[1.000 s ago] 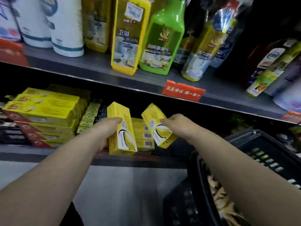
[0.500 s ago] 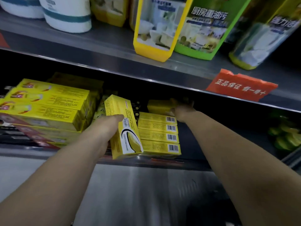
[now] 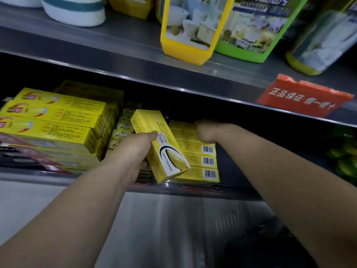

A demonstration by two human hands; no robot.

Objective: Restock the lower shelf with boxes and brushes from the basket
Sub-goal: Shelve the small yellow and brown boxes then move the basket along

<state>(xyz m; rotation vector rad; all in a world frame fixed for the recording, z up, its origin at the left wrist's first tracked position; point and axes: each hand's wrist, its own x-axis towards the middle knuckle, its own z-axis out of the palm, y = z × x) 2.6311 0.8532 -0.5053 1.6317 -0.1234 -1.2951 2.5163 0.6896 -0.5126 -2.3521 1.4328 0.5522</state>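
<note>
Well, long cartons (image 3: 48, 130) crowd the lower shelf (image 3: 228, 193) at left. The left hand (image 3: 135, 149) curls its grip round a tilted yellow box (image 3: 164, 151) at the shelf mouth. The right hand (image 3: 205, 132) (blurred, fingers lost in shadow) rests atop the barcoded stack (image 3: 197, 161); its grip I cannot tell.

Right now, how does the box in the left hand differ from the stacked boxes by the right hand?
The held box is tilted in the air, gripped by the left hand; the stacked boxes lie flat on the lower shelf. The held box shows a white curved graphic; the stacked boxes show barcodes. The right hand, at the stack's top, is too blurred to read. Both are yellow cartons.
</note>
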